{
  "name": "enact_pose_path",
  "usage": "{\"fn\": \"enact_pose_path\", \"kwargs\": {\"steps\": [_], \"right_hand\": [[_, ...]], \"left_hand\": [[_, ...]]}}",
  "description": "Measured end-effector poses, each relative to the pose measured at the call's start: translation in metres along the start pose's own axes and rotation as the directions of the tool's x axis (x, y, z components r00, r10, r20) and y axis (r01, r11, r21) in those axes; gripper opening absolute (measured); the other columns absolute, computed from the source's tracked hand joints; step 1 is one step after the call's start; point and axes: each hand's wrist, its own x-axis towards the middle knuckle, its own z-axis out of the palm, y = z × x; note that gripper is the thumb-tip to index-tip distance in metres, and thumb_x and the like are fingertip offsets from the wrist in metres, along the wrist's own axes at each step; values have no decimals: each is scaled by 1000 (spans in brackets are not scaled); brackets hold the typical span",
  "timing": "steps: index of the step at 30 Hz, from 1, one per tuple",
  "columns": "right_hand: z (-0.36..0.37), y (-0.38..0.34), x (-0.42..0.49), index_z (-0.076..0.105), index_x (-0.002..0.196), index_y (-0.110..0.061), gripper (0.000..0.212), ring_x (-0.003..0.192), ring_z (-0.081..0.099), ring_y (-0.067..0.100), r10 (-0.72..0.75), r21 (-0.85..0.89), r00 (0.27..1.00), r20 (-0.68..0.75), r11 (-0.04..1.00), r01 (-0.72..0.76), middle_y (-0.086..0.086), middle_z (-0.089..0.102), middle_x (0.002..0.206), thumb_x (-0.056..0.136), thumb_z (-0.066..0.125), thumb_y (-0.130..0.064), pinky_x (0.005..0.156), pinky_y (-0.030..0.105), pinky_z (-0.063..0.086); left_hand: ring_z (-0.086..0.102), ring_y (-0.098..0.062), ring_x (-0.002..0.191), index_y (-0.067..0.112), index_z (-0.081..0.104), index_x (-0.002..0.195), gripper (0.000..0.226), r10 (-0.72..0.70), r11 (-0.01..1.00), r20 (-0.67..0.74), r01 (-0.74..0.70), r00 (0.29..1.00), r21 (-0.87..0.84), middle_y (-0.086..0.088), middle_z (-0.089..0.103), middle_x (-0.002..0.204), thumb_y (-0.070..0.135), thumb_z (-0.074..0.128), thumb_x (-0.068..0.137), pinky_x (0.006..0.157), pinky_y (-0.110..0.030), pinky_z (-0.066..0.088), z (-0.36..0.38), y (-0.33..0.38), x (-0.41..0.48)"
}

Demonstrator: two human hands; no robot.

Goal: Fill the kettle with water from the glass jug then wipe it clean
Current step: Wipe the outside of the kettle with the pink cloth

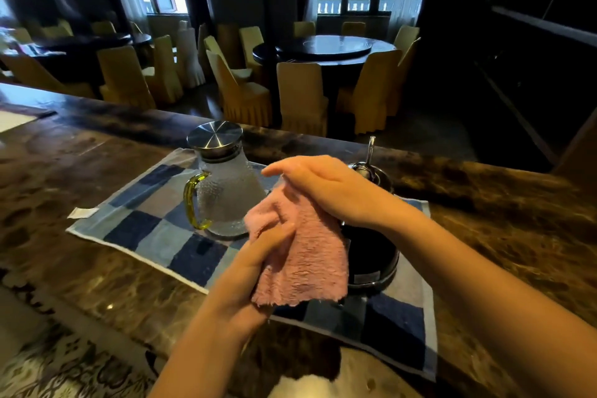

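Hands, left (258,255) and right (319,184), grip pink cloth (300,255) over kettle (371,255); lidded jug (226,197) beside.

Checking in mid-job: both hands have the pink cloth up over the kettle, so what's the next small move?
Probably lower the pink cloth onto the dark kettle and start wiping. The glass jug stands lidded on the checked mat, apart from both hands, and the left hand and right hand hold the cloth just above the kettle.

kettle (371,255) — mostly hidden behind pink cloth (303,255)
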Motion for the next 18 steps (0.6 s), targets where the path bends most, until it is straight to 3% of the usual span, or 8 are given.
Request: {"fn": "enact_pose_path", "kwargs": {"steps": [3, 5, 7, 9, 11, 13, 15, 18], "right_hand": [[-16, 20, 5, 67, 112, -7, 36, 103, 61, 17, -7, -128, 979, -203, 992, -20, 9, 68, 113, 103, 38, -26, 92, 32, 45], [-27, 37, 10, 67, 105, -6, 39, 102, 60, 23, 29, -259, 963, -268, 961, -101, 12, 68, 107, 102, 37, -31, 91, 43, 45], [-30, 51, 16, 67, 102, -6, 44, 99, 61, 27, 155, -332, 966, -206, 918, -218, 12, 69, 103, 102, 35, -38, 89, 45, 46], [-27, 58, 21, 70, 95, -9, 51, 93, 64, 26, 249, -351, 955, -161, 890, -291, 9, 71, 94, 100, 34, -46, 86, 43, 49], [-23, 63, 22, 71, 90, -15, 53, 88, 65, 24, 254, -338, 947, -196, 889, -309, 4, 73, 90, 99, 33, -50, 84, 44, 52], [-21, 66, 21, 71, 87, -18, 53, 87, 65, 22, 240, -316, 939, -246, 896, -312, 1, 73, 89, 98, 31, -52, 82, 44, 52], [-20, 69, 20, 70, 84, -19, 55, 86, 65, 21, 235, -272, 930, -284, 910, -313, 0, 72, 87, 98, 30, -53, 82, 44, 53], [-18, 72, 21, 70, 82, -16, 57, 83, 64, 21, 213, -257, 921, -326, 918, -303, 1, 71, 84, 98, 29, -52, 80, 43, 52]], "left_hand": [[73, -20, 74, 13, 64, 104, 36, 122, 991, -137, -113, 983, 72, -11, 75, 85, 15, 62, 68, 65, -36, 56, -14, 1, 2], [71, -17, 83, 23, 67, 95, 24, 326, 920, -245, -247, 913, 305, -5, 74, 89, 15, 67, 72, 72, -36, 50, -29, 0, 6], [66, -9, 71, 20, 69, 76, 10, 566, 721, -244, -329, 788, 610, 1, 69, 71, 12, 67, 81, 70, -36, 47, -35, -5, 12], [58, -17, 63, 6, 61, 74, 15, 705, 432, -26, -400, 709, 808, -6, 58, 65, 14, 60, 87, 63, -36, 43, -26, -21, 27], [56, -31, 70, 4, 58, 78, 31, 694, 326, 68, -397, 717, 858, -3, 52, 68, 30, 47, 92, 62, -37, 45, -2, -48, 39], [57, -27, 92, 15, 59, 108, 66, 581, 418, 37, -337, 813, 844, -3, 56, 90, 71, 35, 83, 79, -24, 47, 20, -75, 37], [51, -8, 121, 41, 38, 134, 95, 415, 712, -2, -324, 910, 623, 5, 55, 129, 93, 41, 56, 100, -18, 40, 24, -100, 27], [57, 1, 118, 41, 54, 123, 75, 322, 872, -50, -275, 945, 406, 18, 64, 124, 82, 56, 61, 96, -20, 46, 10, -106, 24]]}}
